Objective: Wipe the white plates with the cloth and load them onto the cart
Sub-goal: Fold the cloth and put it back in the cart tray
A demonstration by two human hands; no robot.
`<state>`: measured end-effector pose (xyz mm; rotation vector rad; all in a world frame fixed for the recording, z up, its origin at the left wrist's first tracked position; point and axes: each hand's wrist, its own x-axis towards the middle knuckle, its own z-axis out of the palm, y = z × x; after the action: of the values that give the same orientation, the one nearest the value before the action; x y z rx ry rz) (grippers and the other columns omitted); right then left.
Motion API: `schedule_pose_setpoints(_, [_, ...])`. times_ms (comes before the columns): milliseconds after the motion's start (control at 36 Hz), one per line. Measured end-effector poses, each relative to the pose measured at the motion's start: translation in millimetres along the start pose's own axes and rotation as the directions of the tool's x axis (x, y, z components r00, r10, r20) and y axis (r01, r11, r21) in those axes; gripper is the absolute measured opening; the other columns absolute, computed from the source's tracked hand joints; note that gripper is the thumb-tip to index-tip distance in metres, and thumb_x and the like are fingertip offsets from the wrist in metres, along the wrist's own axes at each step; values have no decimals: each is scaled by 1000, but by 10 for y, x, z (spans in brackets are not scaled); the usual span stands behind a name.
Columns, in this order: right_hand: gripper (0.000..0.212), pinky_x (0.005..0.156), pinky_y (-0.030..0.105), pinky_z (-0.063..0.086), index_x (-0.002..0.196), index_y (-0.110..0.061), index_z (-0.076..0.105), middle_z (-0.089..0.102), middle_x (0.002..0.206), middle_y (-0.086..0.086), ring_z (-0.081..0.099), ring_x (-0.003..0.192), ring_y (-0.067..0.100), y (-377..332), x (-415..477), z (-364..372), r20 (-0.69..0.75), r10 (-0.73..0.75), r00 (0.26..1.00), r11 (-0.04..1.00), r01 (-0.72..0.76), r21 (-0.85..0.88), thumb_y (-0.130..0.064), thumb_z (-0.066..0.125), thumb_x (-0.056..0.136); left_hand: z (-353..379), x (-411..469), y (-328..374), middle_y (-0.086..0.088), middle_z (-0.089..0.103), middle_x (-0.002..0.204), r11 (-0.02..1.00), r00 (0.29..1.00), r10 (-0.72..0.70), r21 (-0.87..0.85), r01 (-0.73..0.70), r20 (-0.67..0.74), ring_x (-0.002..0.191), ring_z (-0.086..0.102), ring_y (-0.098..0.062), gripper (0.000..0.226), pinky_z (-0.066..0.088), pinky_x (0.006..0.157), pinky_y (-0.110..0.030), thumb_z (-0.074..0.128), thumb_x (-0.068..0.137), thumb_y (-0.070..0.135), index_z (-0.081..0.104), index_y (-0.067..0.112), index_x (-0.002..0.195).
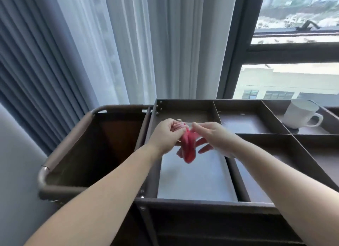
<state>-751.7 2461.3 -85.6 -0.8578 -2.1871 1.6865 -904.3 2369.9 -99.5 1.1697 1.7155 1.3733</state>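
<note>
My left hand [166, 134] grips a bunched red cloth [188, 148] that hangs down over the cart's near-left compartment [194, 179]. My right hand [211, 135] meets the cloth from the right. Its thumb and forefinger pinch the cloth's top, and its other fingers spread straight beside it. A thin white edge [180, 120] shows between the two hands at the top of the cloth. I cannot tell whether it is a plate. No other white plate is in view.
The dark brown cart [201, 202] has several open compartments. A white mug [300, 113] stands in the far right one. A brown fabric bin [88, 146] with a rounded rail hangs on the cart's left. Curtains and a window are behind.
</note>
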Motion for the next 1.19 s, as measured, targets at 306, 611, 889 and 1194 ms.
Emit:
schedule_pose_setpoints(306, [55,77,34,59,122,-19,62,72,83,-1,70,77,15,42,-3,-86,75,-122,990,921,141,-362,-15,82,71,218,-327,-3,-13,74,94,988,991,-130,-87,126,-36,87,74,-22,18,61,80,-37,67,91,20,66,5,100])
schedule_pose_setpoints(611, [31,62,12,48,108,-37,64,67,77,-22,64,71,-3,-39,135,-6,380,-125,917,774,329,-540,-29,74,80,308,-429,-95,-12,74,86,928,887,-366,-186,323,-283,75,73,-19,32,61,67,-30,56,98,30,68,0,94])
schedule_pose_setpoints(889, [27,85,39,51,108,-23,69,71,95,-1,64,91,23,8,210,-60,424,-100,900,730,356,-584,-11,54,89,333,-408,-104,-20,72,83,869,860,-439,-367,331,-262,72,74,-29,23,62,68,-37,51,100,19,61,3,86])
schedule_pose_setpoints(1194, [51,99,26,43,129,-21,61,59,133,0,55,120,20,34,819,-371,204,-138,969,592,246,-767,2,41,88,364,-535,-9,-18,72,87,850,829,-518,-237,471,-210,66,74,-28,25,60,64,-39,68,91,22,49,8,101])
